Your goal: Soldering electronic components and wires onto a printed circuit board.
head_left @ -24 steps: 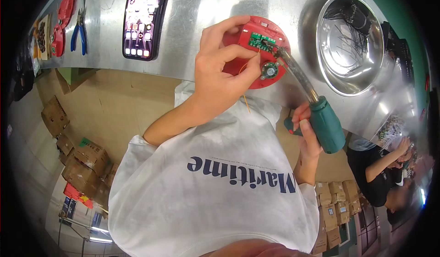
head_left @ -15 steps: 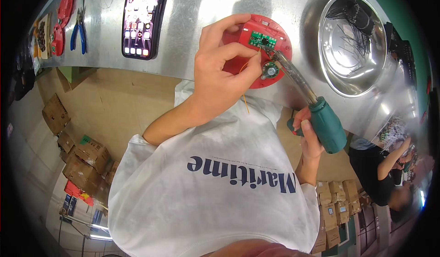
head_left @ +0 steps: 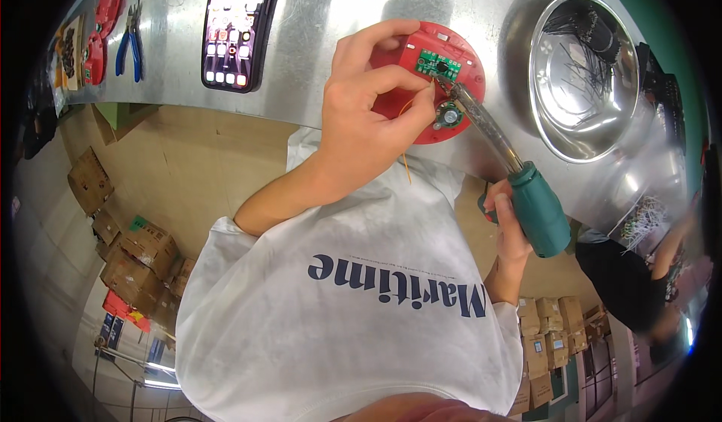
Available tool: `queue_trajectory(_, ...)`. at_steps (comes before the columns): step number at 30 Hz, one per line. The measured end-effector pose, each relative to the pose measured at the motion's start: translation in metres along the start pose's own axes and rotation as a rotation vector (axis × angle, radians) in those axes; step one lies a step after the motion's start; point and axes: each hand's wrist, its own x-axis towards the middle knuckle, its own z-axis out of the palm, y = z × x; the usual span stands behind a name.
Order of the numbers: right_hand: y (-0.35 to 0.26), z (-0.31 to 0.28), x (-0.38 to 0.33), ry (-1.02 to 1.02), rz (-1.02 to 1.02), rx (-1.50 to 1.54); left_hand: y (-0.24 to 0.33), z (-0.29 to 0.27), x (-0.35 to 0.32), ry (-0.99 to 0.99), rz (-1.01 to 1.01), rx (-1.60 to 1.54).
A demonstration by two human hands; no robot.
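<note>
My left hand [head_left: 376, 102] rests over a round red plastic housing [head_left: 470, 68] at the table's front edge. Its thumb and forefinger pinch a thin orange wire [head_left: 407, 165], whose loose end hangs down past the edge. Inside the housing sit a small green circuit board [head_left: 438, 66] and a round speaker-like part [head_left: 449, 114]. My right hand [head_left: 509, 223] grips the green handle of a soldering iron [head_left: 543, 207]. The iron's metal shaft slants up to the left, and its tip lies by the board's lower edge, close to my left fingertips. Whether tip and wire touch cannot be made out.
A steel bowl [head_left: 535, 83] with black wires stands to the right. Leftward on the metal table lie a phone [head_left: 235, 34], blue-handled pliers [head_left: 128, 50] and red plastic parts [head_left: 95, 57]. At the right a co-worker [head_left: 620, 275] sits near a bundle of white wires [head_left: 644, 223].
My left hand and the red housing have shifted slightly to the right. The soldering iron's handle has dropped a little, with its tip still beside the board. The co-worker's arm has moved.
</note>
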Motion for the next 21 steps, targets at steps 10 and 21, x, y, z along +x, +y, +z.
queue_trajectory(10,-0.018,0.001,0.005,0.040,0.149,0.152,0.001,-0.002,0.001,-0.021,-0.014,-0.005)
queue_trajectory(21,0.007,-0.011,-0.005,0.171,0.111,0.927,0.005,-0.005,0.006,-0.069,-0.060,-0.003)
